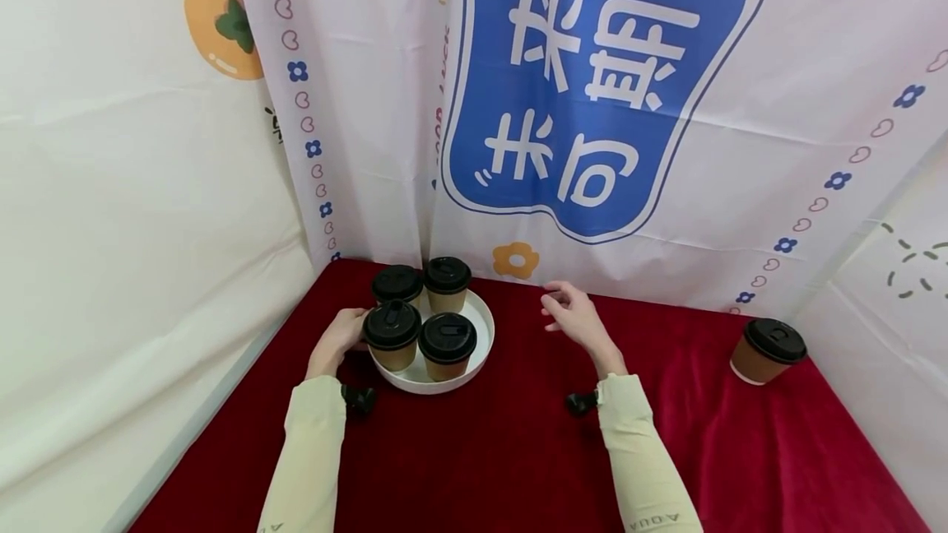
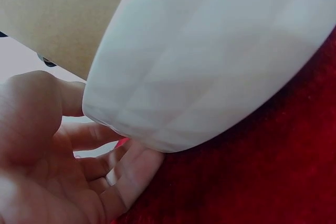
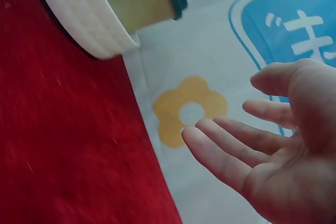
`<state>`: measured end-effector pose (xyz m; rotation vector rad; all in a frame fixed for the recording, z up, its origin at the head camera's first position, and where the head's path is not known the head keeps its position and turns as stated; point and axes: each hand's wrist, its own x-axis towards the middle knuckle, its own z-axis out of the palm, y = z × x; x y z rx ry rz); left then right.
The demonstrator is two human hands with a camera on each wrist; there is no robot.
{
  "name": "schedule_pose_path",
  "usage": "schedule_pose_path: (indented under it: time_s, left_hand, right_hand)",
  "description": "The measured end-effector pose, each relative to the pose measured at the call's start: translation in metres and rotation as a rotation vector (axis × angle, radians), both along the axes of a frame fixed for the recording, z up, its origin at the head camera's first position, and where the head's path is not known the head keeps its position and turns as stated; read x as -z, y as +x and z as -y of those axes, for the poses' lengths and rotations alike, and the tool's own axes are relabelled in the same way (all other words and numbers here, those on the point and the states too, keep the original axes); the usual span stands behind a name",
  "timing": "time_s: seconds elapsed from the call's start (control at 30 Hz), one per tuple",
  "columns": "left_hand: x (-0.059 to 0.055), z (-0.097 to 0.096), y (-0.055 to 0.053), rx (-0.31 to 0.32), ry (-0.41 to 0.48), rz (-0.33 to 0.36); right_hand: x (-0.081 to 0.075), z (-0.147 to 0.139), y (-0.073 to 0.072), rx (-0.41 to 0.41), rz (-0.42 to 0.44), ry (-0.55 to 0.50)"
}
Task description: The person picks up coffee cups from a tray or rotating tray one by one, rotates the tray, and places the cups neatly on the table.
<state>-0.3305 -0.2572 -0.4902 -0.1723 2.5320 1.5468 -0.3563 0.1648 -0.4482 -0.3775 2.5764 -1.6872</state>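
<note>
While the left fingers (image 2: 140,167) grip a round, facet-sided white tray (image 2: 199,77), the right fingers (image 3: 218,158) spread loosely.

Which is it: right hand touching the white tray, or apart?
Apart: the head view shows red cloth between the right hand and the white tray.

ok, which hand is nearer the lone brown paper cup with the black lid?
Right. The right hand is left of the cup, not touching it; the left hand is farther left, at the round white tray.
</note>
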Motion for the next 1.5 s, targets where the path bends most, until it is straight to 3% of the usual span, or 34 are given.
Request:
schedule_pose_path:
  time_s: [0.33,0.7,0.97,1.5]
  left_hand:
    - [-0.003,0.000,-0.002,0.000,-0.003,-0.007]
    - [-0.004,0.001,-0.001,-0.011,0.001,-0.006]
    - [-0.004,0.000,0.000,-0.008,0.004,0.001]
    - [-0.001,0.000,-0.001,-0.014,0.009,0.004]
  right_hand:
    - [0.016,0.037,-0.005,-0.018,0.080,-0.051]
    - [0.030,0.059,-0.007,-0.016,0.176,-0.107]
    - [0.043,0.066,-0.008,-0.022,0.191,-0.155]
    - [0.052,0.077,-0.005,-0.027,0.224,-0.156]
